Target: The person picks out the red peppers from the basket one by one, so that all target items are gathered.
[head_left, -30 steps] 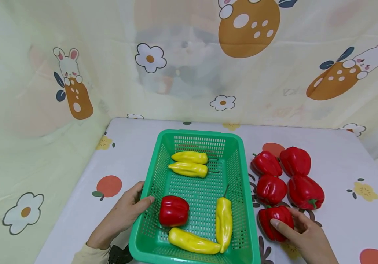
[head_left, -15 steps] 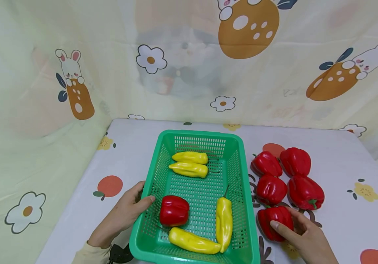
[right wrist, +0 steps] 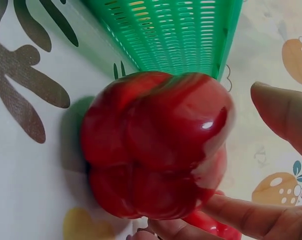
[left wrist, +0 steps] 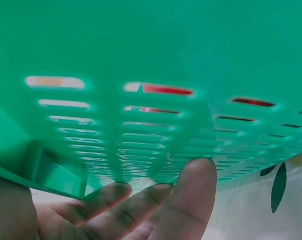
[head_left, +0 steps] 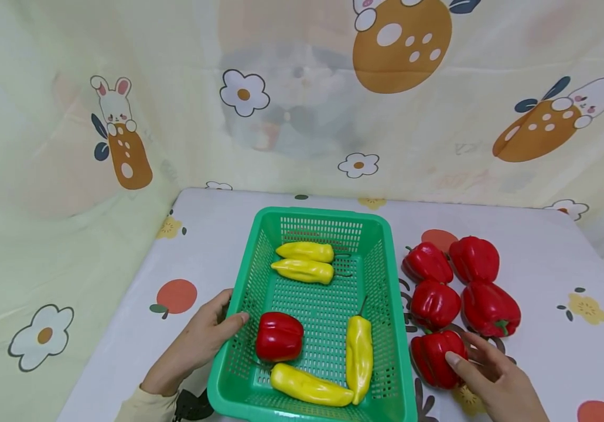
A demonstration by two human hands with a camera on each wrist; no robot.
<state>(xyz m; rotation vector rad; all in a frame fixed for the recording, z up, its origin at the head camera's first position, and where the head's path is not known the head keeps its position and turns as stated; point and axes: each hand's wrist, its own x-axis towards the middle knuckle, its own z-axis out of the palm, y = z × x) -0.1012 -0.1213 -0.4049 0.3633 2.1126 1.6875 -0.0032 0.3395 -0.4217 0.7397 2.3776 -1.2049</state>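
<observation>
My left hand [head_left: 209,328] grips the left rim of a green plastic basket [head_left: 395,305], thumb over the top. Its fingers [left wrist: 191,200] lie against the slotted outer wall in the left wrist view. Inside the basket are a red bell pepper [head_left: 279,337] and several long yellow peppers [head_left: 309,385]. My right hand [head_left: 504,375] is beside the nearest red bell pepper [head_left: 435,358] on the table. In the right wrist view the thumb [right wrist: 286,117] stands off that bell pepper [right wrist: 156,150], while the other fingers lie along its side.
Several more red bell peppers [head_left: 435,303] sit clustered on the table, right of the basket and just beyond my right hand. A patterned cloth [head_left: 138,328] covers the table. Printed curtains [head_left: 302,105] hang behind it and along the left side.
My right thumb and fingers have loosened from the nearest bell pepper, and the hand has shifted slightly right. My left hand and the basket stay in place; the view shifts slightly.
</observation>
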